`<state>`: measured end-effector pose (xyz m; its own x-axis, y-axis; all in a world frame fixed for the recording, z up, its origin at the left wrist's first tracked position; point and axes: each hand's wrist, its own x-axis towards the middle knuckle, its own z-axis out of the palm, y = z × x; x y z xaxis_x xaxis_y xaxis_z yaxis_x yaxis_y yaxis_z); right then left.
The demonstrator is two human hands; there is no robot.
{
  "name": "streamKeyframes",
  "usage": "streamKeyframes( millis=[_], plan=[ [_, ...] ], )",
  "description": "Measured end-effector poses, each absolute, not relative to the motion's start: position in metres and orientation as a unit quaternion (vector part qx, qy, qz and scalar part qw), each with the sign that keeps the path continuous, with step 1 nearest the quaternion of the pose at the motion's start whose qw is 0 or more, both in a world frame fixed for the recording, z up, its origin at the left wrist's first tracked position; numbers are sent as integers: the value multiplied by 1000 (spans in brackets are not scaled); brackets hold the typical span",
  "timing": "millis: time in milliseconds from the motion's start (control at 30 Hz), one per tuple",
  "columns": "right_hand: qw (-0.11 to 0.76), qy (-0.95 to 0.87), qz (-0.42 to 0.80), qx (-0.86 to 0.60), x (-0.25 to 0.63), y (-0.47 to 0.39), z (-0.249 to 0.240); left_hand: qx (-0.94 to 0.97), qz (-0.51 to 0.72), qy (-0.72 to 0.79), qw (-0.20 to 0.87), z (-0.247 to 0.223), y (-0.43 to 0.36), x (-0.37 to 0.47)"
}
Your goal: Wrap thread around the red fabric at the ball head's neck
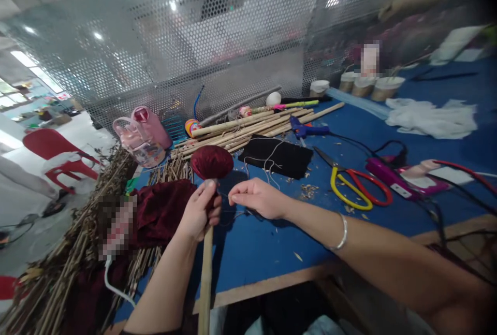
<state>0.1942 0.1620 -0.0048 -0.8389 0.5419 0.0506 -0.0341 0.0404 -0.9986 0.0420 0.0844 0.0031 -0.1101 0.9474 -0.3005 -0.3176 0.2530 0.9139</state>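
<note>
My left hand [202, 212] is closed around the top of a pale wooden stick [205, 280], just beneath a dark red cloth-covered ball [212, 162]. The stick slants down toward my lap. Close by on the right, my right hand [263, 199] pinches thumb to forefinger on what looks like a thin thread, which runs toward the neck of the ball and is hard to see. Beyond the right hand lies a black cloth piece [276, 156] with loose grey string [268, 163] on it. Dark red velvety fabric [165, 210] is heaped to the left of my left hand.
Scissors [351, 182] with yellow and red handles, a blue glue gun [308, 129] and a purple device [406, 177] lie at right. Pale sticks [248, 130] are piled behind. Dried stalks [66, 244] and a pink bag [142, 135] occupy the left, before a perforated metal screen [217, 40].
</note>
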Motion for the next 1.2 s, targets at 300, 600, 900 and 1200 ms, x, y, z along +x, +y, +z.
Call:
streamKeyframes(
  millis=[300,600,900,1200],
  plan=[
    [248,-566,771,-151,192,163,-10,268,508,443,688,2,89,34],
    [266,-548,782,-131,202,174,-7,347,511,387,685,3,87,25],
    [261,-612,724,-183,199,172,-7,186,527,354,750,-2,95,32],
    [261,-576,756,-169,201,166,0,162,524,266,793,-6,92,36]
  ],
)
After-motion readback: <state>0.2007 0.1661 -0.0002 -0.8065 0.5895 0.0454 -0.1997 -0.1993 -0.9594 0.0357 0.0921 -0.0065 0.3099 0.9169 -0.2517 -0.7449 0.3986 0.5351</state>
